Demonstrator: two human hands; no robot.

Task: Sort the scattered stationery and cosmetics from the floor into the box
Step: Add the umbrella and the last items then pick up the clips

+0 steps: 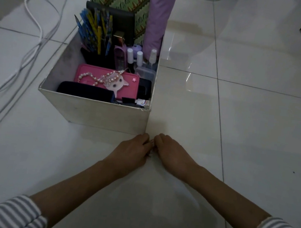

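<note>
Box [97, 112], white and open-topped, brims with pencils [91, 30], bottles [139, 56], pink case [132, 88].

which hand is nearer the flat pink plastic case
Left: the left hand is below the flat pink plastic case, slightly right; the right hand is farther right.

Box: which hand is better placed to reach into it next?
Left, narrowly. The left hand sits just before the near wall of the box; the right hand lies beyond its right corner. Both are curled, touching; anything pinched is too small to see.
</note>
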